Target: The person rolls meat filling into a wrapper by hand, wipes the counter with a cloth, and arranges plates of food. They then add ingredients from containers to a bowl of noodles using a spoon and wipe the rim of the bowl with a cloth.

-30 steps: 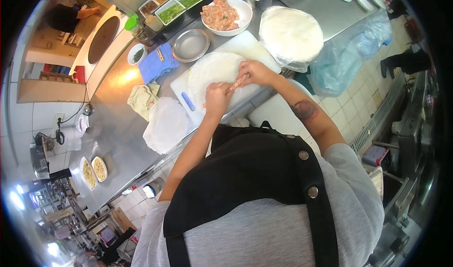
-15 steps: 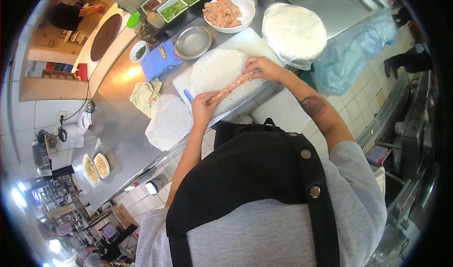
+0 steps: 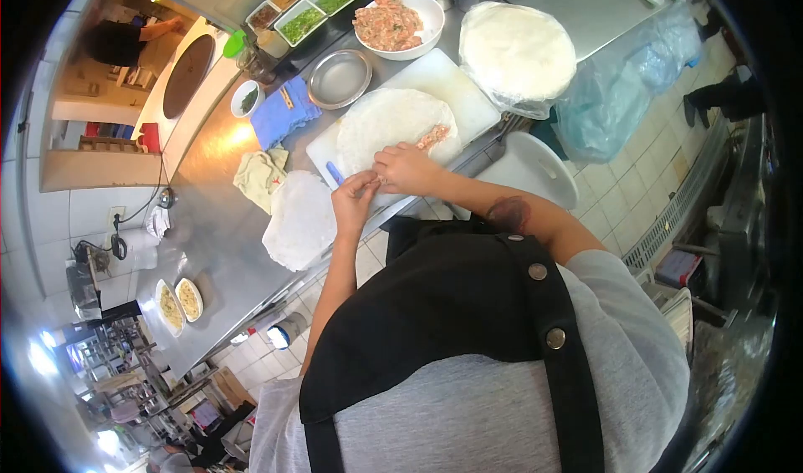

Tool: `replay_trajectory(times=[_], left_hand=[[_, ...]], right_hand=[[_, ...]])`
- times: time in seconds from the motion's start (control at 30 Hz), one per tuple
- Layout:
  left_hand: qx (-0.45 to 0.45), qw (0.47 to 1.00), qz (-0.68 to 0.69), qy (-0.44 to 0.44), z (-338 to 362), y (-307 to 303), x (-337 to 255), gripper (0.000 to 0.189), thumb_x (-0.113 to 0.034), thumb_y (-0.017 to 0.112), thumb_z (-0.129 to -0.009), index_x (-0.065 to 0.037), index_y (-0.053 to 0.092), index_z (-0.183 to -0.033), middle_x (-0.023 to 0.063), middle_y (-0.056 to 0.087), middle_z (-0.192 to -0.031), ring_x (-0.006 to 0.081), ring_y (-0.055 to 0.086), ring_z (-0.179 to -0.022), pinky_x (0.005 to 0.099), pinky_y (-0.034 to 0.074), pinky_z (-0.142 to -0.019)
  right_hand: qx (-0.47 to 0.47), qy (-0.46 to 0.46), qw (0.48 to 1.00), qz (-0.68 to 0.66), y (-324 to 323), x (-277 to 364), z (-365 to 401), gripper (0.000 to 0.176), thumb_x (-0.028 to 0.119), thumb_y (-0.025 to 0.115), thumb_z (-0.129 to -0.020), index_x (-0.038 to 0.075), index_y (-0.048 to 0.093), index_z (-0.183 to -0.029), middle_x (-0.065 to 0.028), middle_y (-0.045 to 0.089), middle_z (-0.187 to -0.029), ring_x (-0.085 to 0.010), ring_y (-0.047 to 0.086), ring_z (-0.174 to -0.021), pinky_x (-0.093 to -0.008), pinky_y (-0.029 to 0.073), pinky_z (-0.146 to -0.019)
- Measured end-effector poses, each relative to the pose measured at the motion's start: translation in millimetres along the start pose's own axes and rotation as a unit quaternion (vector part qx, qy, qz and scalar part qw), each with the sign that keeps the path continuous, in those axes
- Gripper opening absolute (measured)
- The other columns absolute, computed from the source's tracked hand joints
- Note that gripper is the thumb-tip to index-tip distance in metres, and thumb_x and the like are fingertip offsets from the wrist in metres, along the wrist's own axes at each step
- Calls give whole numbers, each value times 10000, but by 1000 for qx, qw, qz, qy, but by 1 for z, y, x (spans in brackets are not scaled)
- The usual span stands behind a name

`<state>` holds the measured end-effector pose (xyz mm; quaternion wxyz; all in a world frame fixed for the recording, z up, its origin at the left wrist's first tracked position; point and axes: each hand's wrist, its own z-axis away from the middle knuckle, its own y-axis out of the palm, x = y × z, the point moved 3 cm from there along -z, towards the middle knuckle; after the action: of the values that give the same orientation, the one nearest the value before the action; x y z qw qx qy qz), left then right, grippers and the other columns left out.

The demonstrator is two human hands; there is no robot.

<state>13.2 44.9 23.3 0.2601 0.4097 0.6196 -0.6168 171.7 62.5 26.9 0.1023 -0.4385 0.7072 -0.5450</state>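
Observation:
A round white dough sheet [image 3: 381, 122] lies on a white cutting board [image 3: 435, 70]. Along its near edge runs a strip of raw minced meat filling [image 3: 433, 138], partly covered by my right hand. My right hand [image 3: 407, 169] is closed over the strip's left end, its fingertips mostly hidden. Close against it, my left hand [image 3: 355, 199] pinches at that same end, just off the sheet's edge. A blue-handled tool [image 3: 335, 172] lies at the board's left edge beside my left hand.
A bowl of minced meat [image 3: 389, 25], a steel bowl [image 3: 340, 78] and a stack of dough sheets [image 3: 517, 55] stand behind the board. Another sheet [image 3: 297, 222] lies left, near a blue cloth [image 3: 284, 115]. Ingredient trays [image 3: 301, 25] line the back. A person [image 3: 117, 42] is beyond the opening.
My right hand has moved left from the strip's right end to beside my left hand, uncovering that end. My left hand has shifted slightly left and down.

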Motion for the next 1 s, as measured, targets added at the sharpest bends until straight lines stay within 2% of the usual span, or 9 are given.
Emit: replay_trajectory(times=[0.1, 0.17, 0.4, 0.57, 0.7, 0.77, 0.8, 0.87, 1.0], left_hand=[[-13, 1000, -24, 10, -1, 1, -3, 200, -12, 691, -740, -22, 696, -939, 114, 682, -939, 174, 634, -832, 280, 484, -781], [-27, 999, -31, 10, 0, 2, -2, 194, -21, 698, -734, -23, 696, -927, 106, 684, -925, 188, 635, -843, 295, 483, -798], [-39, 996, -75, 35, 10, -11, -9, 267, -42, 735, -681, -24, 679, -942, 115, 671, -953, 238, 628, -884, 310, 481, -809], [-49, 994, -74, 68, 9, -8, -1, 295, -44, 756, -654, -19, 670, -935, 116, 658, -923, 246, 623, -851, 315, 488, -788], [-52, 995, -69, 53, 7, -4, -5, 293, -42, 755, -652, -7, 666, -930, 121, 649, -915, 245, 622, -834, 313, 492, -770], [-83, 991, -102, 27, 13, -6, -15, 272, -41, 752, -660, 4, 666, -915, 129, 650, -894, 227, 627, -810, 299, 493, -744], [-84, 991, -102, 27, 19, -6, -17, 272, -41, 752, -660, 4, 666, -915, 129, 650, -894, 227, 627, -810, 299, 493, -744], [-168, 978, -106, -67, 30, -12, -14, 203, -46, 735, -689, 14, 675, -873, 125, 663, -834, 200, 638, -730, 286, 497, -693], [-180, 975, -69, -108, 30, -8, -10, 142, -50, 706, -725, 15, 688, -850, 127, 673, -762, 178, 635, -647, 281, 497, -637]], right_hand=[[-10, 22, 1000, 9, 7, -3, 1, 294, 295, 719, -655, 113, 612, -859, -27, 548, -839, -190, 548, -881, -350, 401, -766], [-29, 2, 999, -17, 4, -15, 8, 189, 273, 681, -686, 107, 621, -754, -30, 559, -816, -192, 557, -858, -350, 412, -773], [-32, 26, 999, 3, -49, -70, 39, 165, 258, 677, -702, 108, 629, -752, -34, 566, -814, -200, 561, -837, -344, 401, -795], [-16, 60, 992, -112, -64, -105, 55, 276, 179, 722, -686, 80, 668, -938, -63, 600, -901, -246, 570, -890, -351, 437, -811], [-30, 66, 982, -176, -76, -107, 57, 309, 144, 733, -692, 59, 666, -981, -78, 598, -910, -236, 579, -882, -331, 461, -781], [-26, 224, 934, -276, -83, -114, 61, 251, 117, 728, -709, 44, 680, -944, -89, 631, -888, -201, 606, -820, -301, 478, -727], [-25, 223, 935, -276, -79, -117, 64, 251, 117, 728, -709, 44, 680, -944, -89, 631, -888, -201, 606, -820, -301, 478, -727], [-104, 292, 892, -329, -69, -130, 72, 176, 86, 713, -718, 30, 692, -884, -94, 667, -811, -167, 625, -712, -273, 491, -663], [-77, 329, 893, -298, -65, -117, 66, 116, 52, 695, -716, 21, 697, -828, -90, 680, -740, -159, 628, -638, -262, 497, -638]])
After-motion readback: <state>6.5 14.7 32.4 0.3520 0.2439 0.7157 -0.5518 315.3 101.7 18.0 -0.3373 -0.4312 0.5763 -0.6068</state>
